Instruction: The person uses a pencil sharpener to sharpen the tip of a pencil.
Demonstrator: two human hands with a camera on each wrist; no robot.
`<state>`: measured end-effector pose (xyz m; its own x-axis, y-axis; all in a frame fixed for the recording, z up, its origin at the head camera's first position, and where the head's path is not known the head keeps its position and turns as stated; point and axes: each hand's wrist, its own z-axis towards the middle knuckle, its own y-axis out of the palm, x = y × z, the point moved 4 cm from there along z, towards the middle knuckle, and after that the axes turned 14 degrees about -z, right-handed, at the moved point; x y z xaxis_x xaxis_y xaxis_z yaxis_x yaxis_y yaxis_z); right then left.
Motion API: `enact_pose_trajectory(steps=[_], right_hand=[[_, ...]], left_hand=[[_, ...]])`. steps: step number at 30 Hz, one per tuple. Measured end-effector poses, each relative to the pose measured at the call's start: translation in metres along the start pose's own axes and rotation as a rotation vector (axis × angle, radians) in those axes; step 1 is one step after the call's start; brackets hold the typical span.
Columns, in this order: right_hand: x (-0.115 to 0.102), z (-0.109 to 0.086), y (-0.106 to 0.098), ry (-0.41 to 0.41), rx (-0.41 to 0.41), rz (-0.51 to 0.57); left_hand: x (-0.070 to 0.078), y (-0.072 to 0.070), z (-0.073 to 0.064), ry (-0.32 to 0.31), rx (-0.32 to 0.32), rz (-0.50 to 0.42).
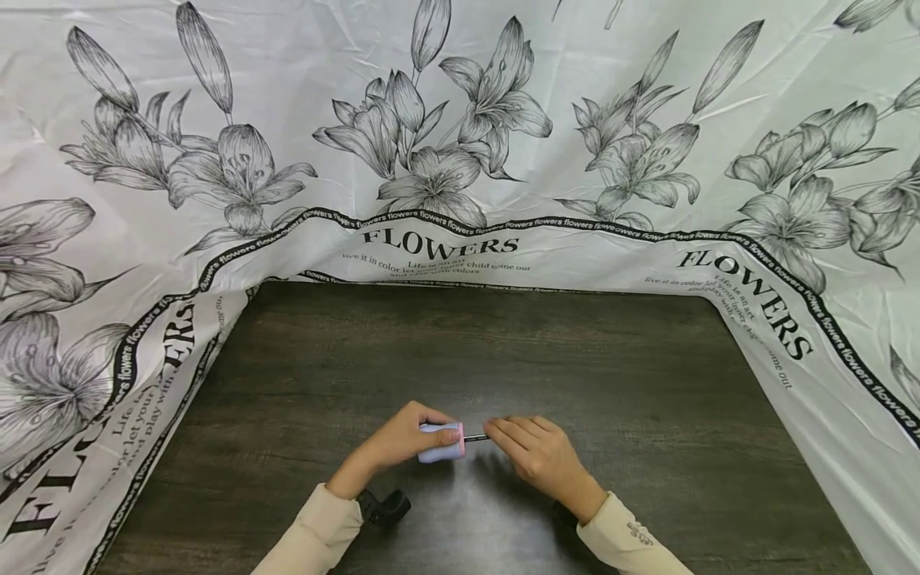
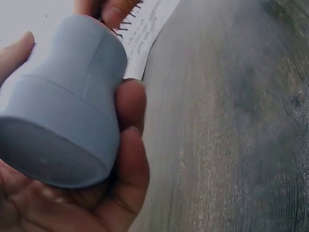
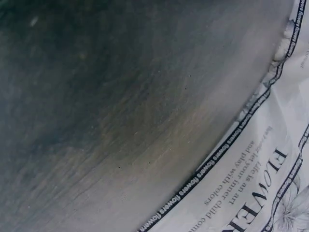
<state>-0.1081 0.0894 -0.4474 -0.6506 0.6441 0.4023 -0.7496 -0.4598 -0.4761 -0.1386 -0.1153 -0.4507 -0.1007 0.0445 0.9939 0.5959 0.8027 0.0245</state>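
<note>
1. Case [image 1: 440, 455], pale purple with a pink end [image 1: 461, 450], sits just below the centre of the head frame, lying sideways and raised off the bench [image 1: 460, 343], its pink end facing right.
2. Left hand [image 1: 398, 438] grasps the case, with the thumb along the near side; the left-wrist frame shows fingers curled around its waisted body and the broad base at lower left.
3. Right hand [image 1: 537, 457], right of the case, pinches a thin dark stick [image 1: 477, 438] by its far end.
4. The stick spans the short gap from the right fingertips to the pink end; how deep it goes cannot be told.
5. Cream sleeves [image 1: 316, 527] enter at the bottom of the head frame, a black strap [image 1: 384, 507] beside the left wrist.
6. White cloth [image 1: 280, 88] with grey flowers and lettering fills the top and both sides.
</note>
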Motion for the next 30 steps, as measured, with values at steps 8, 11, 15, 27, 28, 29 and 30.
enact_pose_trajectory(steps=[8,11,15,27,28,29,30], right_hand=[[-0.001,0.003,0.001,-0.028,0.059,0.005],[-0.001,0.005,0.0,-0.044,0.075,0.013],[-0.001,0.004,0.0,-0.032,0.057,0.049],[0.003,-0.013,0.018,0.504,-0.509,0.704],[0.004,-0.015,0.02,0.576,-0.592,0.792],[0.006,-0.018,0.023,0.652,-0.685,0.893],[0.006,-0.022,0.025,0.735,-0.78,1.001]], left_hand=[[-0.005,-0.003,-0.001,-0.072,-0.057,-0.1],[-0.009,-0.002,-0.001,-0.088,-0.096,-0.154],[-0.01,0.001,-0.001,-0.088,-0.126,-0.188],[-0.01,0.017,0.001,0.25,0.057,0.472],[-0.01,0.02,0.0,0.314,0.071,0.554],[-0.01,0.023,-0.001,0.38,0.079,0.632],[-0.012,0.027,-0.002,0.44,0.082,0.7]])
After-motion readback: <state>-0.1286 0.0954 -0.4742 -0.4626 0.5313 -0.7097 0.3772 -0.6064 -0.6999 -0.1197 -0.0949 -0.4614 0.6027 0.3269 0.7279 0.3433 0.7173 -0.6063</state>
